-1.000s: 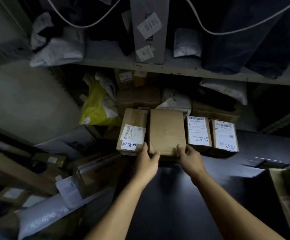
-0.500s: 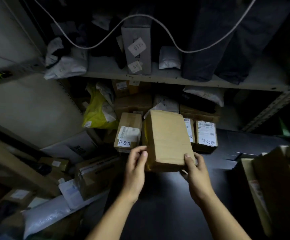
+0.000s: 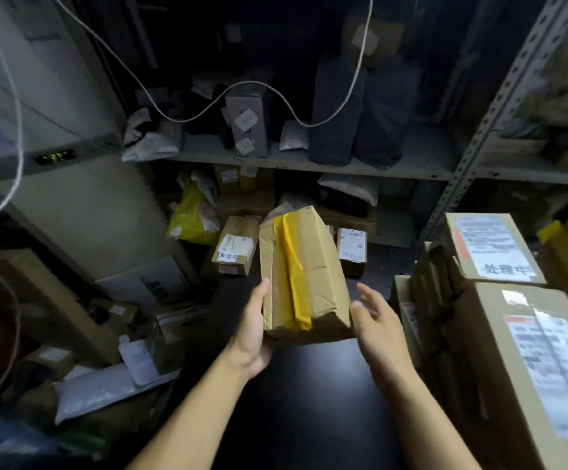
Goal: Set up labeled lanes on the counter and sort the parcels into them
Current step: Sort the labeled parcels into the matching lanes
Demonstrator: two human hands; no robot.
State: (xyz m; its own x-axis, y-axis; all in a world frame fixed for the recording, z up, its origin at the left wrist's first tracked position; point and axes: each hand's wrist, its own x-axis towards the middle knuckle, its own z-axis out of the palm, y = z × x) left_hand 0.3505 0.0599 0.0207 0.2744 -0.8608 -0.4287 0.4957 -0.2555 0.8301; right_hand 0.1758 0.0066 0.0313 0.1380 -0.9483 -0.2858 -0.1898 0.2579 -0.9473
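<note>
Counter: black counter [image 3: 309, 401], frame centre
Parcel: taped parcel [image 3: 304, 276] raised above it
Hands: left hand [image 3: 253, 329] grips parcel's left edge; right hand [image 3: 375, 320] spread beside it

parcel [image 3: 304, 273] between hands, labelled boxes [image 3: 234, 247] behind

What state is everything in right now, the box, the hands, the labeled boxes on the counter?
Taped box: lifted off the counter, yellow-tape side up.
Left hand: gripping its left edge.
Right hand: open, beside its right edge.
Labeled boxes: resting on the counter.
</note>
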